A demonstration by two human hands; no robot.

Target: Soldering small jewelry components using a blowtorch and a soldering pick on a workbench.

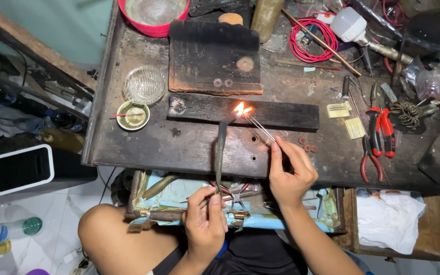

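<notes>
My left hand (205, 218) grips the lower end of a thin metal torch pipe (221, 147) that runs up to a small orange flame (241, 109). The flame burns on a long charred wooden block (281, 113) in the middle of the workbench. My right hand (290, 172) pinches slim metal tweezers (262, 128) whose tips reach into the flame at a tiny glowing piece. A few small round metal pieces (307, 146) lie on the bench just right of my right hand.
A larger charred board (214, 56) with two small round ornaments (222, 82) lies behind. A glass dish (144, 84) and a small bowl (133, 115) sit left. Red-handled pliers (375, 132), coiled red wire (311, 39) and a wire coil (407, 113) are right. An open drawer (393, 224) holds white cloth.
</notes>
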